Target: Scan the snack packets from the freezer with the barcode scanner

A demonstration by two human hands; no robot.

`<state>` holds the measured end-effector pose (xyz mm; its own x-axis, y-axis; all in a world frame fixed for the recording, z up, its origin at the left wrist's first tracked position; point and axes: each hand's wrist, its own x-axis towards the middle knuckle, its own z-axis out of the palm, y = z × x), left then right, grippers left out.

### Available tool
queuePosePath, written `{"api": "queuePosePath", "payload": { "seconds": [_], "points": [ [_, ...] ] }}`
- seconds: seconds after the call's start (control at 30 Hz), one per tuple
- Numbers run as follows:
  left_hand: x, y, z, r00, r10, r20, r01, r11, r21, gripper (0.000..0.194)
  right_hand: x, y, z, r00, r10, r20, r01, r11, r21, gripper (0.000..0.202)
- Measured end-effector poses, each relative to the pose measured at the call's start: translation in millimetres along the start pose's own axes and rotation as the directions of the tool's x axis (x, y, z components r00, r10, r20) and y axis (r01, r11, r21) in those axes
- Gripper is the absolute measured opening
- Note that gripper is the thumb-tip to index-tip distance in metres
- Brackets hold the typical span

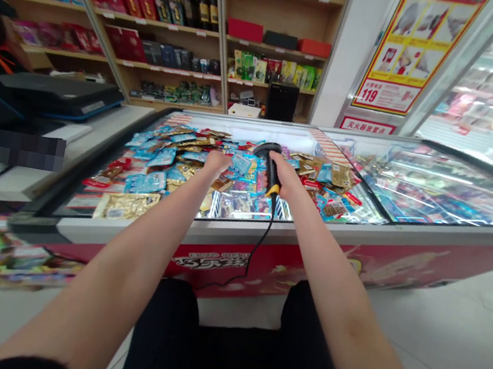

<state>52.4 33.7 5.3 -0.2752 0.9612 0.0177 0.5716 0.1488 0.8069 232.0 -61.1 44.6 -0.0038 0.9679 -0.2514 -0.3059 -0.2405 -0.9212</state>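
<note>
Right hand (pixel 282 175) grips the scanner (pixel 271 171) over the freezer (pixel 404 261) top; left hand (pixel 217 162) looks to be pinching the blue packet (pixel 242 163), also above it. Misread risk: loose packets (pixel 162 158) crowd the freezer top, so scanner could catch a neighbour. Cable (pixel 259 242) hangs down freezer's front, could snag; gold packet (pixel 127 207) near freezer's front edge could get knocked off.

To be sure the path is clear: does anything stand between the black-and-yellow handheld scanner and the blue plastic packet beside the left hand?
Nothing visible stands between the scanner in the right hand and the packet. The black cord hangs below, outside this gap.
</note>
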Motion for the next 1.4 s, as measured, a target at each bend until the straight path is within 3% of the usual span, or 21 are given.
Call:
{"api": "queuePosePath", "payload": {
  "seconds": [0.1, 0.27, 0.83, 1.4],
  "points": [
    [-14.6, -3.4, 0.4, 0.991, -0.106, 0.077, 0.123, 0.952, -0.278, 0.017, -4.9, -1.2, 0.5, 1.000, -0.005, 0.003, 0.005, 1.000, 0.010, 0.032],
    [-35.5, -11.2, -2.4, 0.994, -0.068, 0.086, 0.100, 0.879, -0.467, 0.021, -11.7, -5.3, 11.0, 1.000, -0.010, 0.020, 0.010, 1.000, 0.012, 0.033],
    [-47.3, -1.8, -5.7, 0.997, -0.035, 0.066, 0.064, 0.851, -0.522, 0.023, -27.2, -22.9, 22.0, 0.992, 0.001, 0.123, 0.009, 0.996, -0.085, 0.033],
    [-42.9, 5.7, 7.8, 0.994, -0.050, 0.102, 0.095, 0.852, -0.514, 0.022, -19.0, -22.6, 9.2, 0.993, -0.031, 0.112, 0.041, 0.995, -0.087, 0.031]
  ]
}}
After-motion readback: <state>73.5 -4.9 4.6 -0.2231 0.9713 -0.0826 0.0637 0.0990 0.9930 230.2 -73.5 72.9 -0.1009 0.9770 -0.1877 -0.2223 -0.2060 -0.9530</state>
